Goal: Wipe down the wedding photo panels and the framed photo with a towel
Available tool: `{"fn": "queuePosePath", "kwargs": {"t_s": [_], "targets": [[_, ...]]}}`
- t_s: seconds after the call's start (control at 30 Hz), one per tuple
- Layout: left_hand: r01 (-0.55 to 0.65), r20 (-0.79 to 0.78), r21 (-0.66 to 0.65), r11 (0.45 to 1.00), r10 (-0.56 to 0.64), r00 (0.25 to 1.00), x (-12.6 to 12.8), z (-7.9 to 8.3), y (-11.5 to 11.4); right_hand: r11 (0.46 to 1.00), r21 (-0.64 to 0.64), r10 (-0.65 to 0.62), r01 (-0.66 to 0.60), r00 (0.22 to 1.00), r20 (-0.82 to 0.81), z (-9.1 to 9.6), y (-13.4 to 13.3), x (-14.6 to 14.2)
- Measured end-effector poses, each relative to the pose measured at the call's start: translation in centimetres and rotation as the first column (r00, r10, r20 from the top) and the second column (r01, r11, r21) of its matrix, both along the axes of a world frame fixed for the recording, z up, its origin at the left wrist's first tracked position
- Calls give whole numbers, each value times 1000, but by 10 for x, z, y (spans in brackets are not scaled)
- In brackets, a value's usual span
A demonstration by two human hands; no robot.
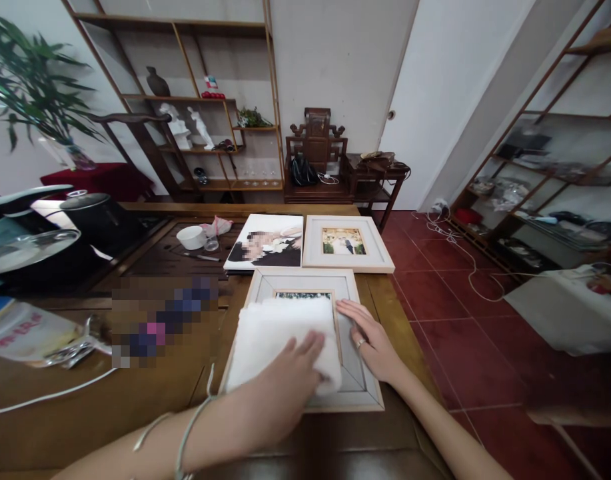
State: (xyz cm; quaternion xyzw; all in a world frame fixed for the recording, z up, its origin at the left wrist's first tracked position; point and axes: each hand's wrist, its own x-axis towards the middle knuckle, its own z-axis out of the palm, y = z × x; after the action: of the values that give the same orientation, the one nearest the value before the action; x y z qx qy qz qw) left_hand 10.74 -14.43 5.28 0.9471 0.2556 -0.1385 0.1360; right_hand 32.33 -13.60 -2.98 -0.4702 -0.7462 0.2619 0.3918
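My left hand (290, 383) presses on a folded white towel (270, 327), its fingers bent over the cloth near the right edge; motion blurs them a little. Under the towel lies a picture frame (352, 347) with a pale wooden rim and grey mat. Most of its picture is covered, and only the top strip shows. My right hand (372, 340), with a ring on one finger, rests with outstretched fingers on the right side of that frame. Just beyond are a second framed photo (380, 247) and a white-covered photo album or panel (240, 240).
The wooden table (185, 413) also bears a white bowl (191, 237), a dark kettle (92, 217), a plastic packet (30, 330) and a white cable (50, 400). Behind stand a carved chair (318, 147) and a shelf unit (170, 27). Red tiles (445, 340) cover the floor on the right.
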Motion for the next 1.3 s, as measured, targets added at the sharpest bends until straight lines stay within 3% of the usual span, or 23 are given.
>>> {"fn": "queuePosePath", "kwargs": {"t_s": [0.1, 0.17, 0.4, 0.5, 0.7, 0.93, 1.03, 1.17, 1.3], "targets": [[9, 12, -41, 999, -8, 1000, -5, 5, -18, 1000, 1, -3, 3, 1000, -5, 1, 0, -1], [-22, 53, -2, 1000, 22, 998, -3, 2, -14, 1000, -2, -1, 1, 1000, -7, 0, 0, 0], [-144, 194, 310, 940, 86, 977, 16, -29, 50, 995, -72, -68, 64, 996, -49, -2, -3, 0], [-82, 196, 347, 934, 13, 980, 25, -37, 59, 991, -100, -101, 93, 992, -77, 1, -4, -2], [89, 120, 250, 964, -122, 985, 31, -30, 29, 986, -126, -121, 108, 988, -94, 2, -5, -3], [246, 171, 102, 964, -260, 950, 3, -11, -10, 992, -90, -92, 87, 994, -59, 1, -3, -2], [189, 115, 55, 980, -194, 974, -7, -5, -15, 997, -56, -54, 53, 998, -24, 2, -2, -1], [29, -43, 23, 999, -28, 999, -22, -2, -14, 999, -44, 13, -13, 1000, 2, 3, -1, 1], [-141, -89, 94, 986, 150, 985, -41, -5, -10, 999, -17, 44, -44, 999, -18, 0, 1, 2]]}}
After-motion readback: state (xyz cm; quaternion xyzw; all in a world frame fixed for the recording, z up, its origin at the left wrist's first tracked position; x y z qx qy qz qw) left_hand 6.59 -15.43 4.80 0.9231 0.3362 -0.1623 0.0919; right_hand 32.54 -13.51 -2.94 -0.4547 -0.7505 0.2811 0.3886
